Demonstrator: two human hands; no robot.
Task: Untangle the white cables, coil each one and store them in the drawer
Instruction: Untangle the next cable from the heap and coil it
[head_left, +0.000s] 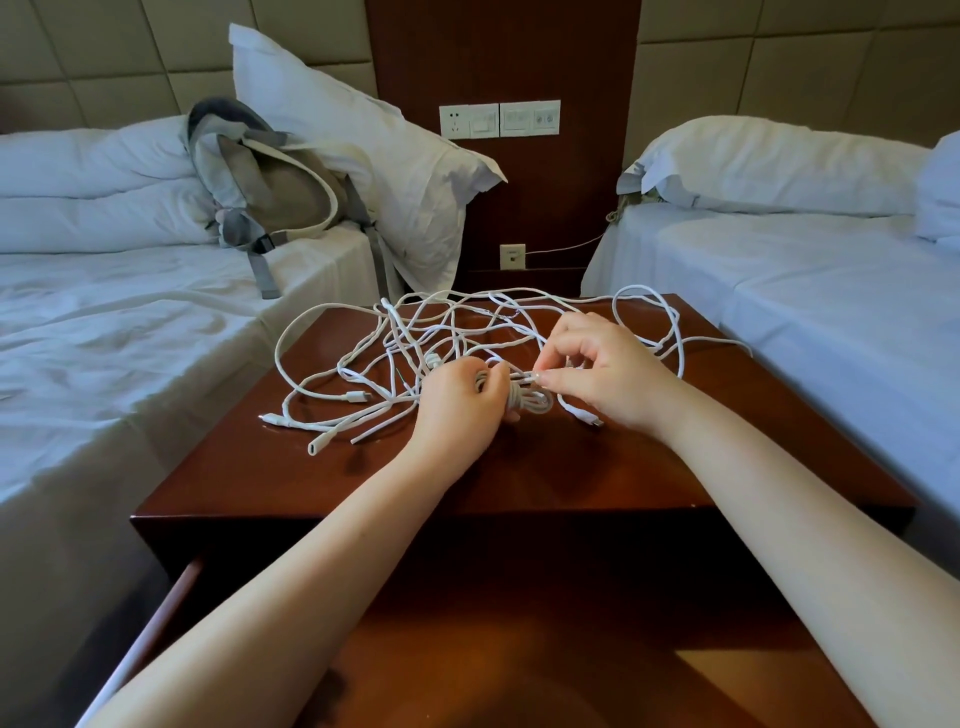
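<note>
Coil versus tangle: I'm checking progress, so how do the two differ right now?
The coil is wound into tight small loops; the tangle sprawls in wide crossed loops. The coil sits in the left grip, with the right grip pinching a strand beside it; the tangle lies loose on the nightstand. Both are white cable, and neither is in the drawer.

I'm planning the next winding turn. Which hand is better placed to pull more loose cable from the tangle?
Probably the right hand: it pinches the strand beside the coil, with loose loops just beyond it. The left hand is occupied, gripping the coil.
</note>
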